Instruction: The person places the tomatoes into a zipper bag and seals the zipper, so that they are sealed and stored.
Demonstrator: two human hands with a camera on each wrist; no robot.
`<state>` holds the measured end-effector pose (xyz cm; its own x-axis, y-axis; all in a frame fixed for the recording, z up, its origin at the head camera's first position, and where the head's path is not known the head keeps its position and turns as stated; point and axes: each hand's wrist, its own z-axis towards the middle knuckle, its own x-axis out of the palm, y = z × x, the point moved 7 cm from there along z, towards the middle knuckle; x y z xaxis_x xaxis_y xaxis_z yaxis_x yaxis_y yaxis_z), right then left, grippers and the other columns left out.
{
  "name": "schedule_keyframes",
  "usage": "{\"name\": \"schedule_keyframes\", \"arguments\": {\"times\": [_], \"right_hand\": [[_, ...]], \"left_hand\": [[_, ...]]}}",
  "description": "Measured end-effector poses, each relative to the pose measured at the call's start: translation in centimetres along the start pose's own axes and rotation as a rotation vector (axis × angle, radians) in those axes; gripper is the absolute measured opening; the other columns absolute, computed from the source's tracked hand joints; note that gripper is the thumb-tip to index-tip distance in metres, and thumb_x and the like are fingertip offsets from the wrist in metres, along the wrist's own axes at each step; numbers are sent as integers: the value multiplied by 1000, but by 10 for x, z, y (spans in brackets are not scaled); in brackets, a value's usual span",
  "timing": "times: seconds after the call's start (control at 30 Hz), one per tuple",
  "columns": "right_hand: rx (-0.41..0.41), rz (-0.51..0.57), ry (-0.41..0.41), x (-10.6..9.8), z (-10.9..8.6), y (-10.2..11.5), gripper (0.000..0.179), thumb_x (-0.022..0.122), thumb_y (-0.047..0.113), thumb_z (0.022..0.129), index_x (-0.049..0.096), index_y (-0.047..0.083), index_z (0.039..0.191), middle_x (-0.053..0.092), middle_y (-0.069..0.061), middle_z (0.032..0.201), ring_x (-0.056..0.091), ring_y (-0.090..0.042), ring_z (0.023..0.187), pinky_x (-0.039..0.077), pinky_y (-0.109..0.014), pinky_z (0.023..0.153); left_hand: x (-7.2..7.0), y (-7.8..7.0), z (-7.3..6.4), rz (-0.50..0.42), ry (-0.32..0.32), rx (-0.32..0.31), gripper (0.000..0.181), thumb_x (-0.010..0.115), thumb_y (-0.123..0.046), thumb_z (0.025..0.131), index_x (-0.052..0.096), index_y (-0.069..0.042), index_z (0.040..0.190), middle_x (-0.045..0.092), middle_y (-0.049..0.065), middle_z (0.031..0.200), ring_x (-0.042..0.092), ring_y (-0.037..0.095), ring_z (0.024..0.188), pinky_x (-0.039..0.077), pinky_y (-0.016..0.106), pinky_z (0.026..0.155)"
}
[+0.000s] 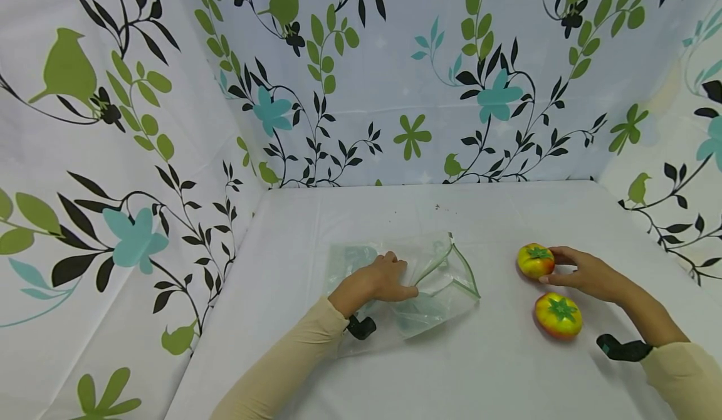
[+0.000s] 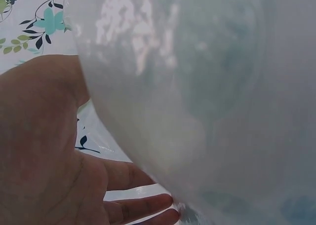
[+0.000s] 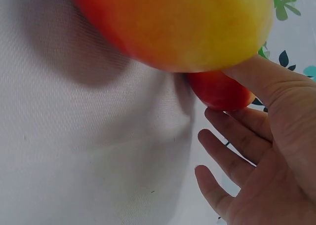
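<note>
A clear plastic zip bag (image 1: 429,307) with a green zip strip lies on the white table, its mouth gaping toward the right. My left hand (image 1: 380,279) is over the bag and holds its film between thumb and fingers; in the left wrist view the cloudy film (image 2: 197,111) hides the thumb tip. To the right, my right hand (image 1: 586,274) grips the farther yellow-red toy tomato (image 1: 534,261) from its right side, thumb and fingers on it. A second toy tomato (image 1: 558,315) sits nearer, apart from the hand, and looms large in the right wrist view.
The table (image 1: 491,370) is covered in white cloth. Printed cloth walls with leaves and birds stand at the back (image 1: 361,94), left and right. Black wrist cameras (image 1: 623,348) are strapped on both wrists.
</note>
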<state>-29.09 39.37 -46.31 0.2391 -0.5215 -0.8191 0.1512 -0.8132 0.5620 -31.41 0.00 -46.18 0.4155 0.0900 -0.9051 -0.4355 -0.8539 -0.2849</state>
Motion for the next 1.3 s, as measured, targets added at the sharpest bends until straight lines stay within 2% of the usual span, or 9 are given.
{"name": "schedule_keyframes", "arguments": {"times": [0.3, 0.63, 0.93, 1.17, 1.3], "right_hand": [[-33, -4, -40, -1, 1, 15, 77, 74, 36, 99, 44, -11, 151, 56, -37, 142, 53, -57, 130, 47, -73, 100], [-61, -5, -74, 3, 6, 50, 76, 78, 38, 96, 46, -7, 149, 59, -34, 140, 54, -53, 130, 44, -73, 103], [-115, -21, -118, 13, 7, 90, 77, 84, 37, 91, 50, -3, 148, 65, -26, 136, 57, -48, 129, 45, -71, 104], [-147, -36, -106, 24, 8, 117, 76, 86, 33, 89, 51, 1, 148, 65, -23, 136, 57, -48, 130, 41, -77, 104], [-182, -46, -102, 30, 9, 128, 75, 87, 33, 88, 53, 2, 147, 66, -19, 135, 60, -43, 125, 46, -72, 103]], "left_hand": [[0, 1, 0, -5, 0, 7, 76, 54, -57, 99, 47, -12, 159, 42, 12, 159, 45, 30, 144, 48, 50, 108], [0, 2, -1, -14, 7, 6, 77, 54, -59, 99, 44, -13, 161, 41, 11, 160, 44, 28, 144, 47, 49, 110], [0, 2, -2, -15, 16, 5, 78, 53, -58, 99, 43, -13, 162, 40, 11, 161, 43, 28, 145, 46, 49, 111], [1, 3, -1, -16, 22, 11, 79, 52, -59, 99, 41, -14, 163, 39, 10, 162, 41, 28, 147, 45, 49, 112], [2, 4, -1, -22, 24, 8, 80, 52, -60, 99, 41, -14, 163, 38, 10, 163, 40, 28, 148, 45, 49, 112]]}}
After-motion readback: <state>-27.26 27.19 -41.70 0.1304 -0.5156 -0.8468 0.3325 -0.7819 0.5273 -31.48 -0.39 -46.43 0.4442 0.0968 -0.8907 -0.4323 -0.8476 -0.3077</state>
